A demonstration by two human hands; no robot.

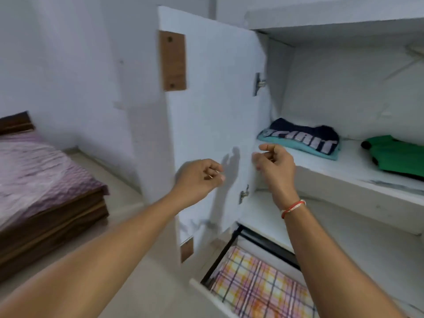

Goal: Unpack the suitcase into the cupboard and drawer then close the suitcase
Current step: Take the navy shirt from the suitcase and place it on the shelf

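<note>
Near us the drawer [206, 292] held checked cloth [259, 285], cupboard [344, 177] shelf two folded tops [302, 140]; both hands [199, 177] loosely curled, empty; suitcase unseen.

Bare forearms, no sleeves; red-and-white thread band [293, 208] on right wrist.

Painted board, bare wood and soft cloth in front of me.
My cupboard door [213, 115] is matt white board with brown wood-grain patches and shiny metal hinges [259, 83]; folded cloth shirts [302, 138] lie on the scuffed white shelf [358, 173], checked cloth [259, 285] in the drawer [202, 292].
</note>
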